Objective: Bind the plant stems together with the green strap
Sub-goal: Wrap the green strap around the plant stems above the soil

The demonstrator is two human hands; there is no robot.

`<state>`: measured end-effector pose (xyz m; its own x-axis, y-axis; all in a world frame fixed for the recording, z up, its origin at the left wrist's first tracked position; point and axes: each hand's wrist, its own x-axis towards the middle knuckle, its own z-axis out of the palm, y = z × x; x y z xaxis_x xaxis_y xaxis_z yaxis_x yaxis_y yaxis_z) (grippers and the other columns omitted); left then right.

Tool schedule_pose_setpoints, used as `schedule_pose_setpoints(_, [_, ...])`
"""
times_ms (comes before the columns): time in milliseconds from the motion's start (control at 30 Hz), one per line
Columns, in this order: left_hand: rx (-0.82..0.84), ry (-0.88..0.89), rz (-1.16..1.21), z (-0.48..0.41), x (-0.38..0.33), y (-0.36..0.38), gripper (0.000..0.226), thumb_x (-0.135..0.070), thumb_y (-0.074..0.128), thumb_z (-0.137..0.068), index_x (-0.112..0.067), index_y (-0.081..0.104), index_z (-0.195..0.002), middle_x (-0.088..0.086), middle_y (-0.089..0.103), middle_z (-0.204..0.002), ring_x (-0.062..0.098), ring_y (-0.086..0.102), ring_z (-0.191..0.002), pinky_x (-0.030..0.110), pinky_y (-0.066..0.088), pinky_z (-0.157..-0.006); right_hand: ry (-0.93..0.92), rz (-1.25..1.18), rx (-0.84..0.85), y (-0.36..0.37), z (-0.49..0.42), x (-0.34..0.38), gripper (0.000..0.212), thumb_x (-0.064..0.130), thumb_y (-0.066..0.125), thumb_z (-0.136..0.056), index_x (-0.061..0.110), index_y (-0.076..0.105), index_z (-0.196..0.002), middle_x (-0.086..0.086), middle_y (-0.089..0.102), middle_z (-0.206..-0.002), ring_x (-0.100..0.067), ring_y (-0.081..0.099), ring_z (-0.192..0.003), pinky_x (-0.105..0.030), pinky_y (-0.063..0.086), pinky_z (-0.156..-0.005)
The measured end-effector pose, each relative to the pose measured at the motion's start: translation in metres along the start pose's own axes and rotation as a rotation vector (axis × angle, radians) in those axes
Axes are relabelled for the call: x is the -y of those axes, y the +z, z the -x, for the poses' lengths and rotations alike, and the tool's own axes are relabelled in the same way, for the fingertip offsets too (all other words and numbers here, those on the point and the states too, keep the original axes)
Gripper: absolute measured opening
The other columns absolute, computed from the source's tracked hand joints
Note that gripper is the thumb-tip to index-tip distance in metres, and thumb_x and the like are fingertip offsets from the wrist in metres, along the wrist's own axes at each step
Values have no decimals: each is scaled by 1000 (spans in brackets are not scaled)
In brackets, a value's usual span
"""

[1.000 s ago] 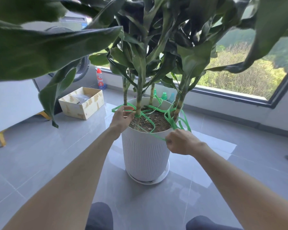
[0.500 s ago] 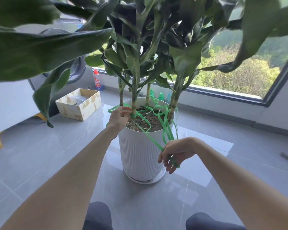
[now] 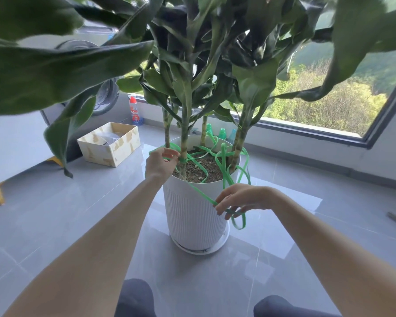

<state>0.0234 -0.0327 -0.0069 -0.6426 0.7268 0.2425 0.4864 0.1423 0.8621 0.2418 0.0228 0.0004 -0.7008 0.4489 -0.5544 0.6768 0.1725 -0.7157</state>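
A: left hand (image 3: 160,164) status?
B: pinching green strap (image 3: 224,163) against front-left stem (image 3: 183,143), at pot (image 3: 192,220) left rim.
A: right hand (image 3: 240,200)?
B: gripping a strap loop just in front of pot wall, right side. Rest lies slack over soil (image 3: 212,170).

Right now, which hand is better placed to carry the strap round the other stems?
Probably the right hand: it holds the slack green strap before the pot. The left hand pins the strap at one stem.

open box (image 3: 114,154) on floor (image 3: 55,213) | red bottle (image 3: 134,112) near washer (image 3: 104,97) | window (image 3: 329,106)
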Motion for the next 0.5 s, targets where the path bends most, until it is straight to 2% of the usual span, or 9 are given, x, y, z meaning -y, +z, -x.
schedule_pose_setpoints(100, [-3,-8,-27,-2,2,-2,10,-18,70,-84,-15,72,-93,0,68,-90,14,58,-81,31,48,-86,-33,12,-22,1,-7,5,15,14,65,-89,14,63,-104,1,69,-91,-10,65,-77,-25,50,-80])
schedule_pose_setpoints(233, [34,-49,-22,-3,2,-2,21,-22,68,-86,-12,73,-104,4,72,-101,18,63,-96,29,47,-88,-23,138,-93,5,-15,5,12,17,64,-89,11,69,-99,6,69,-80,-3,64,-68,-20,45,-67])
schedule_pose_setpoints(367, [113,-58,69,-4,5,0,24,-14,67,-87,-7,70,-109,8,71,-107,19,63,-99,25,46,-89,26,223,-100,7,-17,2,23,20,62,-92,5,68,-107,6,67,-79,-2,64,-68,-17,44,-60])
schedule_pose_setpoints(500, [196,-54,106,-5,6,-1,23,-9,61,-90,-11,70,-111,5,69,-110,21,61,-105,23,44,-88,52,239,-87,7,-16,-1,26,19,61,-92,2,66,-110,5,66,-78,-6,64,-70,-11,47,-56])
